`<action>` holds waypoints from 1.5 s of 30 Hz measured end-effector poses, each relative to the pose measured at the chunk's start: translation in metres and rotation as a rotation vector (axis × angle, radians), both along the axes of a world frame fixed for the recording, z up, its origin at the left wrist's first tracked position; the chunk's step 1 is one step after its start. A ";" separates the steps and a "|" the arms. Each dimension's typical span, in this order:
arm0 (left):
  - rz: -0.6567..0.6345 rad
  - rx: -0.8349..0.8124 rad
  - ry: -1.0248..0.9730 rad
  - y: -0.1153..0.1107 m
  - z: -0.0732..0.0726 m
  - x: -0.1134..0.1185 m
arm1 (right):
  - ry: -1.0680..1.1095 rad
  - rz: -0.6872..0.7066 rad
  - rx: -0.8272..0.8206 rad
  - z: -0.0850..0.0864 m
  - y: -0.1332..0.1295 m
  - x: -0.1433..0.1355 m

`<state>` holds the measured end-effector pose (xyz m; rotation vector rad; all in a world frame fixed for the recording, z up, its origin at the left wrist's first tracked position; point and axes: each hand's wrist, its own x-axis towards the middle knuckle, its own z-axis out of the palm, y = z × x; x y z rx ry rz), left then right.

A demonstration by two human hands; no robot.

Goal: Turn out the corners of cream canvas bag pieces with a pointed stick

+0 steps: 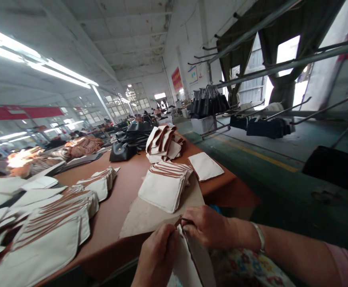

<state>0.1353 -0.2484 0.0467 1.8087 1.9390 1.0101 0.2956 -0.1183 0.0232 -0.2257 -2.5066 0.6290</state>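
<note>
Gripping a white cloth piece [184, 261] near its top edge, the left hand [159, 251] has its fingers curled in tight, with thumb and forefinger pressed together. The right hand [205, 225] pinches the same piece just beside it, thumb and fingers closed narrow near the top, where a brown edge shows; a dark strip [187, 220] sits at its fingertips, too small to make out. The cloth piece hangs down below and between the two hands. Just beyond them, on the worktop [129, 179], a stack of white pieces [162, 187] lies on a tan sheet [141, 221], with a folded bundle [162, 145] farther off. One loose white piece [206, 166] lies ahead of the right hand, whose wrist wears a silvery bracelet [259, 236]. To the left of the left hand spreads a long row of overlapping pieces [54, 239], and a black bag [122, 152] stands well beyond that same hand
</note>
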 end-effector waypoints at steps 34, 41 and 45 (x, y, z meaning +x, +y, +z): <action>-0.107 -0.009 0.529 0.046 -0.012 -0.025 | -0.173 0.010 -1.403 -0.002 0.046 -0.028; -0.054 0.063 0.464 0.053 -0.037 -0.028 | -0.205 0.058 -1.018 -0.002 0.045 -0.027; -0.151 -0.134 0.133 0.062 -0.023 -0.035 | -0.169 0.047 -0.493 -0.004 0.047 -0.026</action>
